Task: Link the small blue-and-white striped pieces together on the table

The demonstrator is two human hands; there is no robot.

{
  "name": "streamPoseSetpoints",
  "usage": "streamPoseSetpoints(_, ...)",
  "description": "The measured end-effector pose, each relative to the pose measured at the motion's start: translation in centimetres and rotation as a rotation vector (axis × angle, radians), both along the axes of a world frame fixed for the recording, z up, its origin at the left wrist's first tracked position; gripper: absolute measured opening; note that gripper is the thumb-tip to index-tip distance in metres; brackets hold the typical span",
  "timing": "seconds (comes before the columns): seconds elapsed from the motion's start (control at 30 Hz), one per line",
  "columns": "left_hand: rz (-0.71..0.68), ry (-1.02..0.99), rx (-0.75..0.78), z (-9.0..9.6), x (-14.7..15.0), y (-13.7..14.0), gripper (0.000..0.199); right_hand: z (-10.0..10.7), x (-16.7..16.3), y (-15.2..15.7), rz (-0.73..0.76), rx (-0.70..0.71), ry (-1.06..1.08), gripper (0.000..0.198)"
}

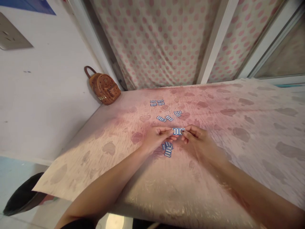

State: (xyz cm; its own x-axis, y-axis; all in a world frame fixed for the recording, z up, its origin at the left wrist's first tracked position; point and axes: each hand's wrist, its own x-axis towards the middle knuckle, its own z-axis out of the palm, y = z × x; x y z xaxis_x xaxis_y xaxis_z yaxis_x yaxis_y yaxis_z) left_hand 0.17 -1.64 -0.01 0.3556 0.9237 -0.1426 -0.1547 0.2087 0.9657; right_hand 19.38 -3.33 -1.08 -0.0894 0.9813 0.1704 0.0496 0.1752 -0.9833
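Note:
Between my two hands, just above the table, is a small white strip with blue-outlined panels (178,131). My left hand (160,135) pinches its left end between thumb and fingers. At the right end, my right hand (194,135) pinches it the same way. Below the hands lies an overlapping pile of similar blue-and-white pieces (168,152). Farther off are a few loose pieces (161,119), a small stack (178,113) and a neat group set in two rows (157,103). What is printed on the pieces is too small to read.
A patterned plastic cover (109,171) spreads over the table. At the back left, a brown mini backpack (105,87) leans against the white wall (52,95). A dotted curtain (157,41) hangs behind the far edge. Something black and rounded (22,194) stands on the floor at lower left.

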Motion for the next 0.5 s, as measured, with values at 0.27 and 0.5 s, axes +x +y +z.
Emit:
streamPoseSetpoints(0.27, 0.030, 0.053, -0.033, 0.10, 0.44, -0.46, 0.023, -0.67, 0.25, -0.04, 0.040, 0.030, -0.054, 0.015)
streamPoseSetpoints(0.5, 0.107, 0.119, -0.016, 0.45, 0.70, -0.79, 0.013, 0.20, -0.13, -0.71, 0.053, 0.226, -0.410, 0.034)
